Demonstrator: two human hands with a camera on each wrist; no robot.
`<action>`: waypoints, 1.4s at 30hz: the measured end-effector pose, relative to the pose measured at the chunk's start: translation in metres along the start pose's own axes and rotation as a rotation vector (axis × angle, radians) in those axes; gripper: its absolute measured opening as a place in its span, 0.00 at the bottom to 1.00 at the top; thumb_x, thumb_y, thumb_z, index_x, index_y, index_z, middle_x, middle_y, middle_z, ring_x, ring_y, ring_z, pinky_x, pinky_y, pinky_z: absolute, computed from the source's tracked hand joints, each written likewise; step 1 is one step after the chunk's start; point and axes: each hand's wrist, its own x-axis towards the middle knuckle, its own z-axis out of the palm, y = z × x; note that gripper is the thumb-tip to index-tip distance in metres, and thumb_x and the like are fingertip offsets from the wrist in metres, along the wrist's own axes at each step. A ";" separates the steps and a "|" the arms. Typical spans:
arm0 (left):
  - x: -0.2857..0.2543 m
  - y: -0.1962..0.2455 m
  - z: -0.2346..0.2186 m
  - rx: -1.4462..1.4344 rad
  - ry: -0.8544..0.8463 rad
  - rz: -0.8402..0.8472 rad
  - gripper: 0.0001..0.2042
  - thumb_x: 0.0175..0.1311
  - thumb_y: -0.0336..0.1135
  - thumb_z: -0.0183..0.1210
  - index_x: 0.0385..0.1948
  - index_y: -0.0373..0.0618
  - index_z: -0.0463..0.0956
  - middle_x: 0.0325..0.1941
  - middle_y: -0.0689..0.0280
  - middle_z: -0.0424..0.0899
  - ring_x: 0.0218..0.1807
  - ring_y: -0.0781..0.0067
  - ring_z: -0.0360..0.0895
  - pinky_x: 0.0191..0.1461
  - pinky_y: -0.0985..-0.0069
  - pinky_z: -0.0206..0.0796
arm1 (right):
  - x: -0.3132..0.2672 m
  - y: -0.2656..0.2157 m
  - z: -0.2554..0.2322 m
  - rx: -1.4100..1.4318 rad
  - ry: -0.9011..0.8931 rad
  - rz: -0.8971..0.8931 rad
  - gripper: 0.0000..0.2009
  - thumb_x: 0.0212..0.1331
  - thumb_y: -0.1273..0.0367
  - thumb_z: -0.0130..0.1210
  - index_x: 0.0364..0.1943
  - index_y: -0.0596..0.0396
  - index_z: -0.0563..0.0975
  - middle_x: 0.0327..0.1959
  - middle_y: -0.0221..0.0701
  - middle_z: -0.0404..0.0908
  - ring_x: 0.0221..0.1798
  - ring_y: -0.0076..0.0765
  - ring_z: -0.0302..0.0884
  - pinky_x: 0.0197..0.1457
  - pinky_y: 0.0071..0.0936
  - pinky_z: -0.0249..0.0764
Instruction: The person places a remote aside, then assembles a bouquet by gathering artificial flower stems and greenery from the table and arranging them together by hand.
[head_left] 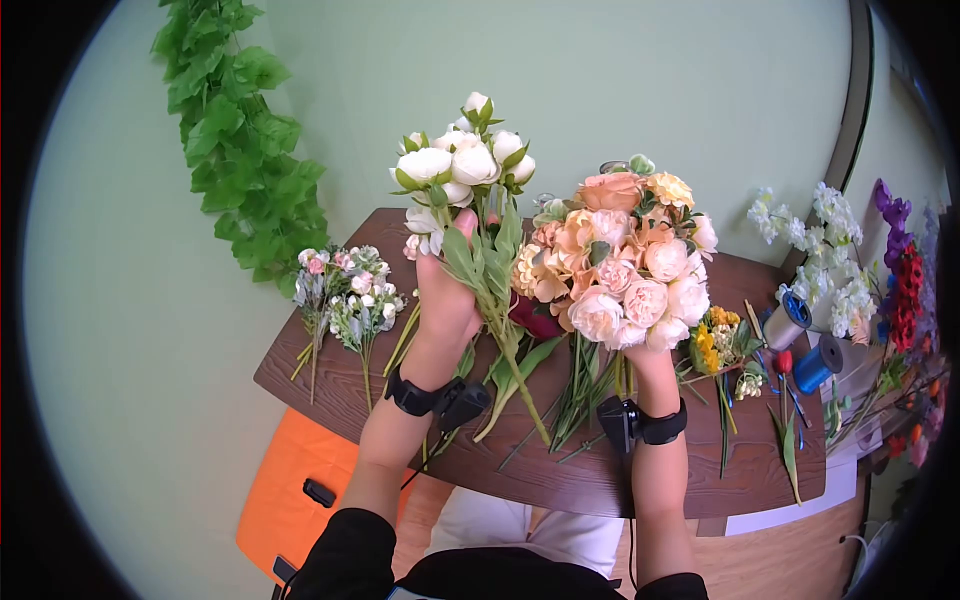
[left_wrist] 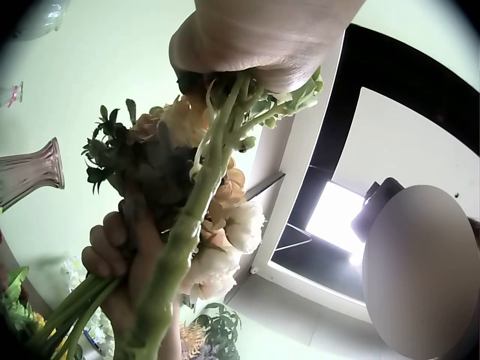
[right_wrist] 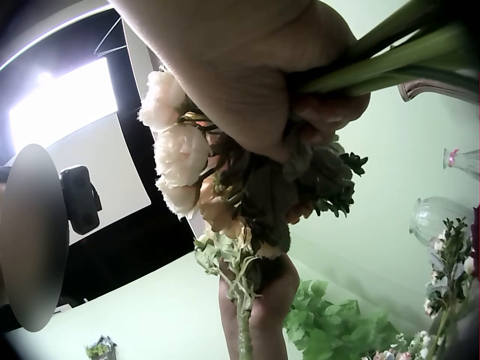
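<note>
Head view, left to right. An ivy garland (head_left: 240, 140) hangs down the pale wall, clear of the brown table (head_left: 560, 470). A small pink-and-white spray (head_left: 345, 290) lies near the table's left edge, with bare wood between it and the hands. An orange seat (head_left: 290, 490) shows below the table's front left corner.

The left hand (head_left: 445, 300) is raised above the table's middle, fingers and thumb curled round the stems of a white bud sprig (head_left: 465, 165). The blooms stand above the fist against the wall; the leafy stems trail below it toward the tabletop. In the left wrist view the left hand (left_wrist: 255, 37) closes over the sprig's green stem (left_wrist: 187, 232), which runs down the frame.

Just beside it, the peach bouquet (head_left: 625, 260) is held upright by the right hand (head_left: 650, 365), which grips the gathered stems from beneath; flower heads hide most of the fingers. In the right wrist view the right hand (right_wrist: 247, 75) wraps the stems (right_wrist: 405, 52) tightly. The two bunches nearly touch.

Farther right, loose flowers, two thread spools (head_left: 805, 340) and stems crowd the table's right edge.
</note>
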 end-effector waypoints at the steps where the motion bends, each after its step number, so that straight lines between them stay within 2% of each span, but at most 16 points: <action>1: -0.001 0.001 0.000 0.002 0.000 0.000 0.10 0.60 0.33 0.47 0.40 0.41 0.66 0.34 0.67 0.73 0.33 0.79 0.72 0.33 0.81 0.67 | 0.000 0.000 0.000 0.001 0.001 0.000 0.19 0.43 0.71 0.58 0.43 0.57 0.71 0.40 0.33 0.74 0.44 0.33 0.71 0.48 0.29 0.67; 3: -0.002 0.003 0.000 -0.006 0.024 -0.016 0.09 0.61 0.34 0.46 0.39 0.40 0.66 0.34 0.66 0.73 0.32 0.78 0.72 0.33 0.80 0.67 | 0.003 -0.007 -0.001 -0.170 0.080 -0.131 0.17 0.44 0.71 0.57 0.42 0.57 0.71 0.40 0.33 0.74 0.44 0.34 0.71 0.47 0.29 0.68; 7: -0.001 0.005 -0.004 -0.005 0.043 0.008 0.10 0.61 0.35 0.46 0.38 0.39 0.66 0.33 0.66 0.73 0.31 0.77 0.73 0.32 0.80 0.68 | 0.004 -0.008 -0.001 -0.181 0.104 -0.118 0.16 0.44 0.71 0.57 0.41 0.56 0.72 0.40 0.33 0.74 0.44 0.33 0.71 0.47 0.29 0.67; 10: -0.003 0.008 -0.004 0.004 -0.001 -0.017 0.09 0.61 0.35 0.46 0.38 0.39 0.66 0.32 0.65 0.73 0.31 0.77 0.73 0.31 0.79 0.69 | 0.002 0.003 -0.001 -0.086 0.033 -0.002 0.18 0.42 0.71 0.58 0.42 0.55 0.72 0.41 0.33 0.74 0.45 0.34 0.71 0.49 0.30 0.66; 12: -0.003 0.005 -0.004 -0.027 0.018 -0.074 0.09 0.61 0.34 0.46 0.38 0.39 0.66 0.32 0.65 0.73 0.31 0.77 0.73 0.30 0.79 0.69 | 0.002 -0.003 -0.002 -0.126 0.058 -0.030 0.17 0.43 0.71 0.58 0.42 0.55 0.72 0.40 0.32 0.74 0.44 0.34 0.71 0.48 0.30 0.66; 17: -0.007 -0.005 -0.003 -0.016 0.052 -0.045 0.09 0.61 0.34 0.46 0.39 0.41 0.65 0.32 0.66 0.73 0.31 0.79 0.73 0.30 0.80 0.68 | 0.001 -0.003 0.001 -0.189 0.096 -0.084 0.16 0.44 0.71 0.57 0.40 0.54 0.73 0.39 0.32 0.75 0.43 0.34 0.71 0.48 0.29 0.67; 19: -0.007 -0.008 -0.007 0.019 0.011 -0.035 0.10 0.59 0.36 0.48 0.38 0.41 0.67 0.34 0.66 0.73 0.34 0.76 0.72 0.37 0.80 0.67 | 0.000 0.004 0.000 -0.170 0.044 -0.054 0.16 0.43 0.71 0.58 0.41 0.54 0.73 0.41 0.32 0.74 0.44 0.34 0.71 0.49 0.30 0.66; 20: -0.007 -0.009 -0.007 0.019 0.011 -0.035 0.10 0.59 0.36 0.48 0.38 0.41 0.67 0.34 0.66 0.73 0.34 0.76 0.72 0.37 0.80 0.67 | 0.000 0.004 0.000 -0.170 0.044 -0.054 0.16 0.43 0.71 0.58 0.41 0.54 0.73 0.41 0.32 0.74 0.44 0.34 0.71 0.49 0.30 0.66; 22: -0.006 -0.010 -0.005 -0.002 0.072 -0.018 0.09 0.61 0.34 0.46 0.38 0.41 0.66 0.33 0.67 0.73 0.31 0.79 0.73 0.30 0.81 0.68 | 0.001 0.003 -0.002 -0.133 0.021 -0.030 0.17 0.43 0.71 0.58 0.41 0.54 0.73 0.42 0.32 0.74 0.45 0.35 0.71 0.49 0.30 0.66; 25: -0.006 -0.010 -0.008 0.003 0.052 -0.022 0.08 0.61 0.34 0.47 0.38 0.41 0.66 0.33 0.67 0.74 0.31 0.79 0.73 0.30 0.81 0.67 | 0.003 -0.003 0.000 -0.224 0.125 -0.090 0.16 0.44 0.71 0.57 0.41 0.54 0.73 0.41 0.32 0.74 0.45 0.34 0.71 0.48 0.30 0.66; 35: -0.003 -0.020 -0.024 0.015 0.033 -0.042 0.08 0.61 0.34 0.47 0.38 0.42 0.66 0.33 0.67 0.73 0.31 0.80 0.73 0.29 0.82 0.67 | 0.003 -0.001 0.000 -0.273 0.065 -0.112 0.17 0.44 0.70 0.58 0.41 0.54 0.72 0.41 0.34 0.74 0.45 0.36 0.71 0.49 0.31 0.66; 41: -0.001 -0.023 -0.023 0.038 0.129 -0.076 0.09 0.60 0.35 0.47 0.39 0.41 0.66 0.32 0.67 0.74 0.29 0.80 0.72 0.27 0.83 0.67 | -0.001 0.006 0.003 -0.224 0.067 -0.066 0.18 0.43 0.69 0.59 0.42 0.55 0.71 0.42 0.35 0.73 0.46 0.37 0.69 0.50 0.31 0.65; 42: -0.001 -0.025 -0.025 0.059 0.118 -0.078 0.11 0.61 0.37 0.46 0.38 0.40 0.68 0.33 0.66 0.74 0.32 0.80 0.72 0.32 0.82 0.66 | -0.001 0.005 0.004 -0.210 0.069 -0.050 0.19 0.43 0.69 0.59 0.42 0.55 0.71 0.43 0.35 0.73 0.47 0.37 0.69 0.51 0.31 0.64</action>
